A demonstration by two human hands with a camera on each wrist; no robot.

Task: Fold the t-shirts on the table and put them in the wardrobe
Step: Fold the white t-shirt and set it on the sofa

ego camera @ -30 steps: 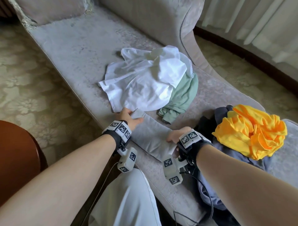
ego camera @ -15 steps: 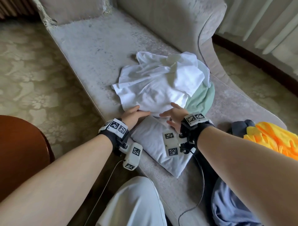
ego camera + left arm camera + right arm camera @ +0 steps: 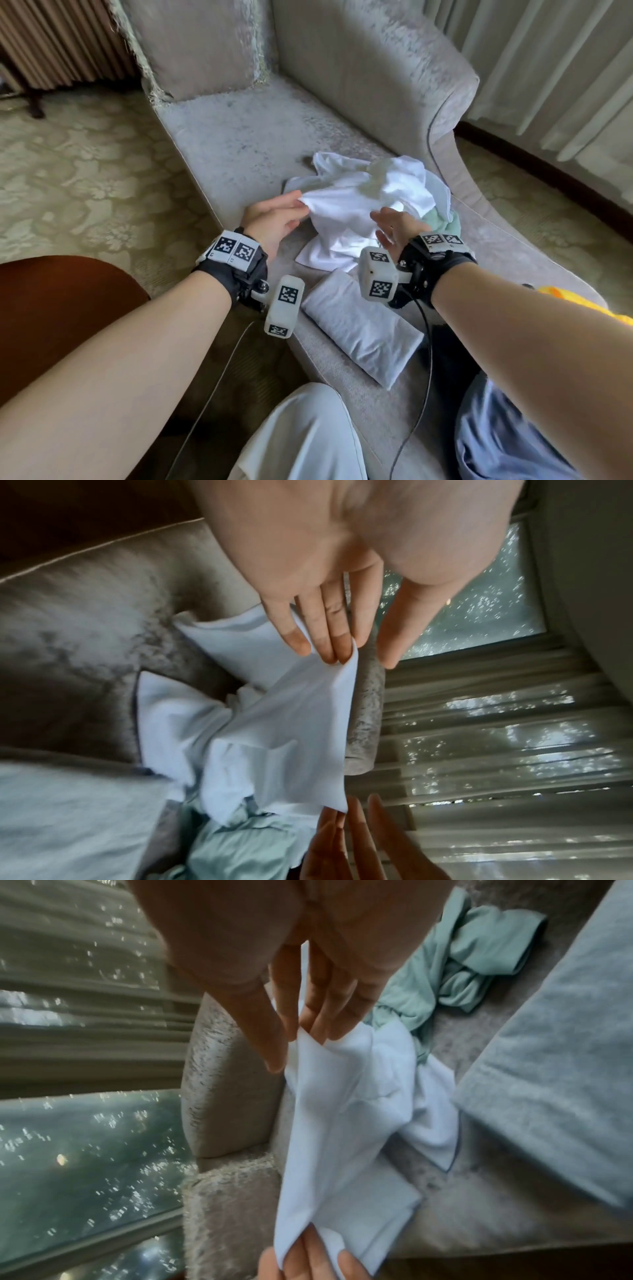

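- The biggest change from half a second earlier: both hands had left the folded grey t-shirt (image 3: 363, 329) and gone to the crumpled white t-shirt (image 3: 363, 205) behind it.
- The left hand (image 3: 274, 219) pinched a white edge between thumb and fingertips (image 3: 329, 642); the right hand (image 3: 394, 226) pinched another part of the same edge, so the cloth hung taut between them while most of it lay on the seat.
- I judged that one shirt was done and the next only being picked up; nothing had reached the wardrobe, which no view showed.
- The work surface was a pale velvet chaise longue (image 3: 239, 144), with a cushion (image 3: 198, 44) at its far end.
- A mint-green garment (image 3: 462, 961) lay partly under the white one, and a yellow garment (image 3: 582, 305) showed at the right edge.
- Around it were patterned carpet (image 3: 68, 171) and sheer curtains (image 3: 548, 68).
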